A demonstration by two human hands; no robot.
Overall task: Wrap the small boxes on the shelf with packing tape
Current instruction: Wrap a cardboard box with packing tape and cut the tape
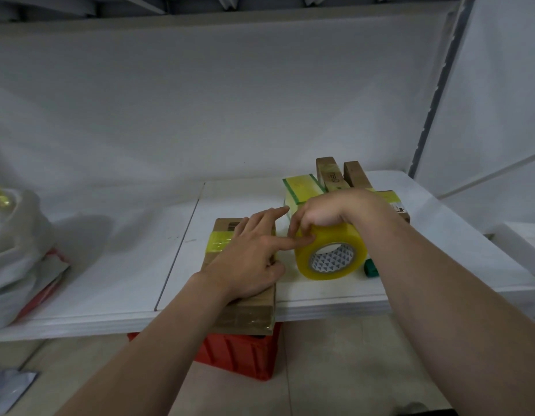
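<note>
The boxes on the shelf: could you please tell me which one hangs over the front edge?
The flat cardboard box under the left hand; the other boxes sit farther back, behind the right hand.

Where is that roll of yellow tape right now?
The tape roll stands on edge on the white shelf, right of centre, held by the right hand, just right of the cardboard box.
</note>
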